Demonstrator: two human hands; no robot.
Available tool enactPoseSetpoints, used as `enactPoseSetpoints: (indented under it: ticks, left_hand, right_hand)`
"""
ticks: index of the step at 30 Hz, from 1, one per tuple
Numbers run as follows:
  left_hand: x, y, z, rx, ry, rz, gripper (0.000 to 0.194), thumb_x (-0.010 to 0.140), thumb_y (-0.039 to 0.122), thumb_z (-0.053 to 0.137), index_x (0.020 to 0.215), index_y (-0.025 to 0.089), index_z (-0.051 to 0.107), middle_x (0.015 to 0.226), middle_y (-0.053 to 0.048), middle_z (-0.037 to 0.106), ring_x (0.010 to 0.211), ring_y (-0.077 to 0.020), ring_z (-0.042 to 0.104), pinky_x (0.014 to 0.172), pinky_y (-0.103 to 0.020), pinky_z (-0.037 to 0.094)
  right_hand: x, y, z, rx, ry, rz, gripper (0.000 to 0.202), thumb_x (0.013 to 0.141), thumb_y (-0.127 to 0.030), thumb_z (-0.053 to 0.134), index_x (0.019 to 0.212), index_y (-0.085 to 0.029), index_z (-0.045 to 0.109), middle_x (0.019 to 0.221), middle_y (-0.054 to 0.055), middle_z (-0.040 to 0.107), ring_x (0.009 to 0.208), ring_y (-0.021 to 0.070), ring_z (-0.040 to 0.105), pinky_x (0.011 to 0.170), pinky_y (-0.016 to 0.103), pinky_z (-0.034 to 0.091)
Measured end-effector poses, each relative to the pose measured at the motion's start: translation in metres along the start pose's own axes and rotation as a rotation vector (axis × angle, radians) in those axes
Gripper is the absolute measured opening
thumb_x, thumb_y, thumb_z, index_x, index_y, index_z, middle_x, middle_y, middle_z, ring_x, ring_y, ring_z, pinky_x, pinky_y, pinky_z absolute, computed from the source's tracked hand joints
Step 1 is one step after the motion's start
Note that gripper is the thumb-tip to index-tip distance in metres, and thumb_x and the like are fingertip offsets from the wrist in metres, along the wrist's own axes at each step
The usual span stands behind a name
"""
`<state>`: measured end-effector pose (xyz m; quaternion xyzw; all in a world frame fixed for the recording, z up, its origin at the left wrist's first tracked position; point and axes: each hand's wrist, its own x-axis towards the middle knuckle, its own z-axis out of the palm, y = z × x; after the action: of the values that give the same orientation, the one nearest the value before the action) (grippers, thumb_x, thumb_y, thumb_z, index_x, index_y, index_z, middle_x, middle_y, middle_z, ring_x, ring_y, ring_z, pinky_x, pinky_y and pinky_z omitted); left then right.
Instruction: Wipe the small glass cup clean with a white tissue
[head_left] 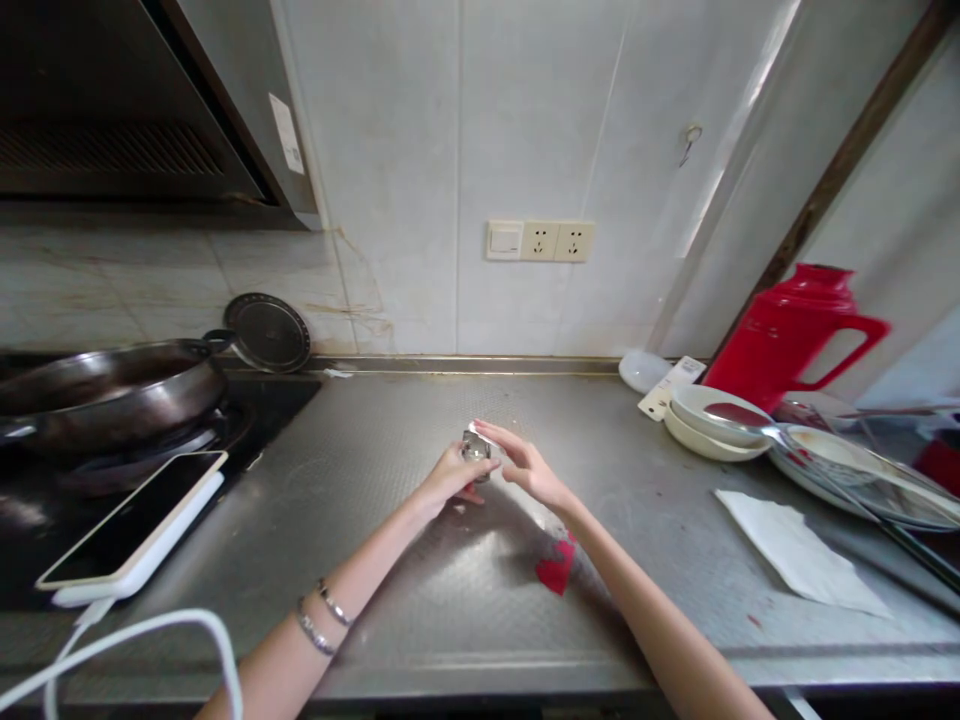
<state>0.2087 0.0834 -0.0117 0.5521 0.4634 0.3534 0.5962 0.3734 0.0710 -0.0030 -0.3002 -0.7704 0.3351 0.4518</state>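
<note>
Over the middle of the steel counter, my left hand (455,472) is closed around a small clear, glass-like jar (475,448). My right hand (529,466) comes in from the other side with its fingers stretched out. Its fingertips reach the top of the jar, where a small white patch shows; whether they press on it I cannot tell. Part of the jar is hidden by my fingers. On the counter below my right hand lies a torn red scrap (556,568).
A pan (112,395) stands on the stove at left, and a phone on a white power bank (135,525) trails a cable. Stacked bowls (712,440), a red thermos (795,335), a plate with utensils (817,440) and a white napkin (799,550) are at right.
</note>
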Motion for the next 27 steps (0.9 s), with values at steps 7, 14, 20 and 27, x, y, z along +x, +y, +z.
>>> enactPoseSetpoints:
  ticks: [7,14,20,27]
  left_hand:
    - [-0.004,0.003,0.003,-0.066,-0.068,-0.011,0.048,0.071,0.05,0.067,0.104,0.017,0.057,0.068,0.002,0.052,0.047,-0.008,0.05,0.044,-0.025,0.052]
    - [-0.004,0.001,0.001,-0.01,-0.217,0.169,0.09,0.06,0.046,0.078,0.135,0.02,0.036,0.092,-0.006,0.058,0.058,-0.0095,0.054,0.058,-0.03,0.054]
    - [0.005,-0.014,0.006,0.115,-0.033,0.471,0.122,0.056,0.024,0.082,0.146,0.023,0.0,0.134,-0.017,0.046,0.111,-0.0241,0.056,0.097,-0.041,0.044]
    - [0.0,-0.01,0.008,0.122,0.077,0.508,0.086,0.062,0.022,0.077,0.133,0.022,0.03,0.126,-0.012,0.056,0.108,-0.0229,0.058,0.095,-0.038,0.045]
  right_hand:
    - [-0.003,0.012,0.017,-0.285,0.037,-0.124,0.085,0.07,-0.026,0.073,0.144,-0.027,0.031,0.148,0.011,0.034,0.136,0.0262,0.032,0.111,0.048,0.028]
    - [0.002,0.011,0.006,-0.049,0.295,0.04,0.067,0.069,-0.026,0.073,0.131,-0.024,0.049,0.135,0.011,0.051,0.119,0.0267,0.053,0.092,0.041,0.05]
    - [0.004,0.003,0.015,0.156,0.307,0.147,0.061,0.067,-0.032,0.075,0.124,-0.02,0.055,0.122,0.01,0.061,0.105,0.0243,0.062,0.084,0.037,0.054]
    - [0.0,-0.003,0.013,-0.108,0.267,0.114,0.048,0.081,-0.043,0.063,0.126,-0.03,0.056,0.129,0.006,0.057,0.121,0.0238,0.051,0.1,0.042,0.044]
